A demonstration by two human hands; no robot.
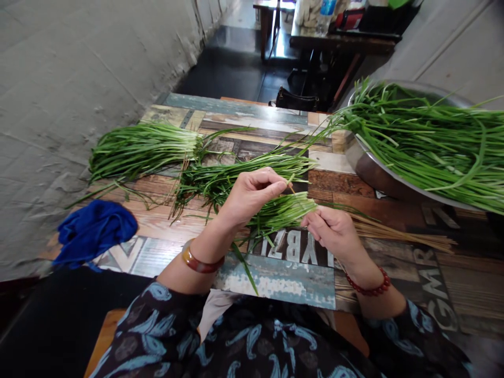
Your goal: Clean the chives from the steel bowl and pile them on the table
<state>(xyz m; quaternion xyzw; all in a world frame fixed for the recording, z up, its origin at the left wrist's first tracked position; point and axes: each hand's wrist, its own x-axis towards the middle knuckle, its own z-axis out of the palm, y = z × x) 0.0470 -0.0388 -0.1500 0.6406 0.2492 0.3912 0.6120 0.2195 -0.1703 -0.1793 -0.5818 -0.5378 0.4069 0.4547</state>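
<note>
In the head view, my left hand [255, 194] is closed, thumb and forefinger pinching a pale green chive stalk. A thin brown skewer tip [291, 188] pokes up beside these fingertips. My right hand [331, 231] is closed at the cut ends of a bunch of green chives [281, 212], apparently gripping the skewer's other end; a thin brown length shows below its palm. Much of the skewer is hidden by stalks and fingers. Just beyond my left hand lies a second bunch of chives [244, 170], its cut ends facing right.
Another chive bunch [145, 149] lies at the far left, near a crumpled blue cloth [96, 228]. A metal basin [368, 163] heaped with chives stands at the right. Loose bamboo skewers [405, 231] lie right of my hands. The patterned table [275, 283] meets a grey wall [71, 63].
</note>
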